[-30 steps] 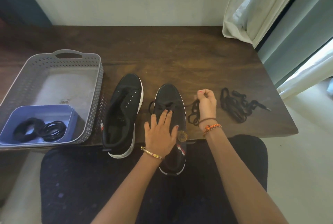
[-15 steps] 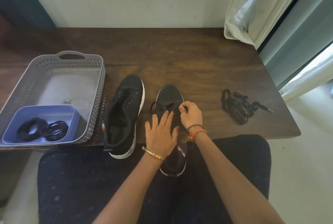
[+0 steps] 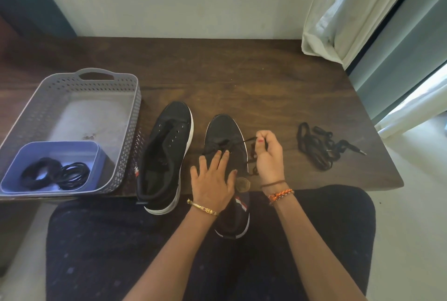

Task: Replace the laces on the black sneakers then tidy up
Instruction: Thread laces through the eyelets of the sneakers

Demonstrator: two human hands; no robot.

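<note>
Flat across the right sneaker (image 3: pixel 225 136), the left hand (image 3: pixel 212 179) pressed it to the table (image 3: pixel 242 70) with fingers spread, while the right hand (image 3: pixel 268 155) pinched a black lace (image 3: pixel 249 140) running out of an eyelet near the toe. Beside it the left sneaker (image 3: pixel 167 153) lay unlaced. Farther right sat a loose lace pile (image 3: pixel 321 148); far left, coiled laces (image 3: pixel 55 174) waited in a basket (image 3: pixel 125 116). This looked like unlacing or threading; which, I could not tell. Next likely called for a steady pull through the eyelet.
</note>
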